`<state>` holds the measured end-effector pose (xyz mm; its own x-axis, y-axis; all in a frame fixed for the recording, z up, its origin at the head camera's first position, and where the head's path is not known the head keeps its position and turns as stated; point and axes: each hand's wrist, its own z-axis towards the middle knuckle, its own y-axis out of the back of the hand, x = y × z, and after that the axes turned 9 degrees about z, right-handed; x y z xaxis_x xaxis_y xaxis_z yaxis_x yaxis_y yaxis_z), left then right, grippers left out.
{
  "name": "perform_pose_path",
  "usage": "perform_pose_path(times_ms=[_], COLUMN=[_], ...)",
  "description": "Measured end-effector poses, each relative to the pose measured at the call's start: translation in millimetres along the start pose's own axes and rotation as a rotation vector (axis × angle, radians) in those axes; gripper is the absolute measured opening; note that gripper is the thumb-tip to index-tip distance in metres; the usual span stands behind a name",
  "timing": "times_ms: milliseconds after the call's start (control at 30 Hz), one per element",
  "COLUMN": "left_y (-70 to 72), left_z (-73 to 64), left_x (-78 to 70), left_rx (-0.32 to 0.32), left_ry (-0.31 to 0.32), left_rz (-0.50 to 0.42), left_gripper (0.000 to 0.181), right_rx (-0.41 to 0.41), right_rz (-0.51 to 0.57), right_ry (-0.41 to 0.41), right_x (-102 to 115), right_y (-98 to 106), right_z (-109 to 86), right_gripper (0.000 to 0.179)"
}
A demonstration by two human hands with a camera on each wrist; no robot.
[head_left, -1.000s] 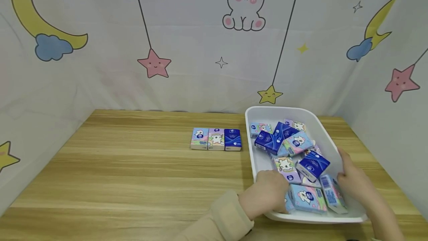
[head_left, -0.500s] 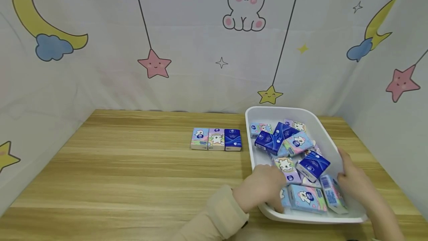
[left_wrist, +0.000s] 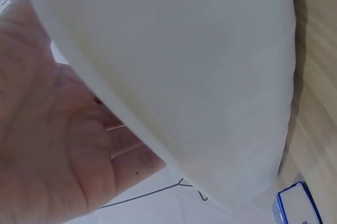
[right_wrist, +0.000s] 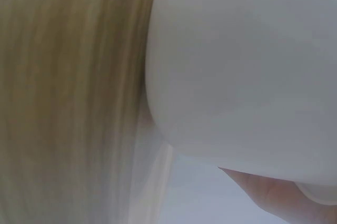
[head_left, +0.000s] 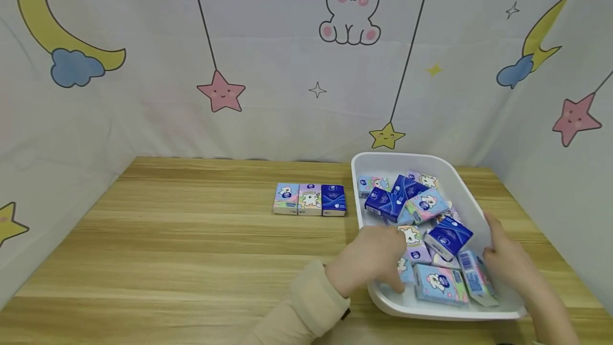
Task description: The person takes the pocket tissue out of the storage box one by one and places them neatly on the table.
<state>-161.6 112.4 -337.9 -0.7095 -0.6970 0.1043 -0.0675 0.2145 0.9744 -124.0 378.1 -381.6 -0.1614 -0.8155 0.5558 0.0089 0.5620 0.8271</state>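
Observation:
A white plastic bin (head_left: 395,310) holds a jumble of small tissue packs in light blue, purple and dark blue. My left hand (head_left: 371,260) reaches over its left rim, thumb and fingers around a light blue tissue pack (head_left: 405,269) that is partly hidden by the hand. The left wrist view shows the palm beside the bin's outer wall (left_wrist: 184,77), fingers passing behind the rim. At the right side my right hand (head_left: 510,257) grips the bin's rim, thumb inside. Only part of that hand's fingers (right_wrist: 274,195) appears under the bin wall in the right wrist view.
Left of the bin, three tissue packs stand in a touching row on the wooden table (head_left: 191,249): light blue (head_left: 286,199), purple (head_left: 309,199) and dark blue (head_left: 333,199). White printed curtains (head_left: 278,68) hang behind and along both sides.
My left hand has moved left and away from me inside the bin's near left corner, and the light blue pack has shifted along with it. The right hand and bin stay put.

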Motion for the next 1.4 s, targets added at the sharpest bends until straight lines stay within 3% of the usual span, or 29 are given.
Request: perform_pose_path(times_ms=[300, 667, 867, 1100, 1400], left_y=[1.0, 9.3, 10.3, 13.8, 13.8], left_z=[0.8, -3.6, -3.1, -9.0, -13.3], left_x=[6.0, 25.3, 37.8, 57.7, 78.8], left_rx=[-0.075, -0.138, -0.152, -0.163, -0.195], left_ry=[-0.036, -0.068, -0.077, -0.022, 0.005], left_rz=[0.022, -0.042, -0.089, -0.207, -0.248], left_gripper=[0.065, 0.082, 0.083, 0.081, 0.072], right_rx=[0.002, -0.004, -0.003, 0.003, 0.0], right_rz=[0.003, -0.009, -0.01, -0.007, -0.009], right_ry=[-0.002, 0.006, 0.008, 0.005, 0.005], right_x=[0, 2, 2, 3, 1], right_y=[0, 0, 1, 0, 0], right_z=[0.0, -1.2, -1.1, -0.7, -0.5], right_gripper=[0.075, 0.074, 0.074, 0.074, 0.075])
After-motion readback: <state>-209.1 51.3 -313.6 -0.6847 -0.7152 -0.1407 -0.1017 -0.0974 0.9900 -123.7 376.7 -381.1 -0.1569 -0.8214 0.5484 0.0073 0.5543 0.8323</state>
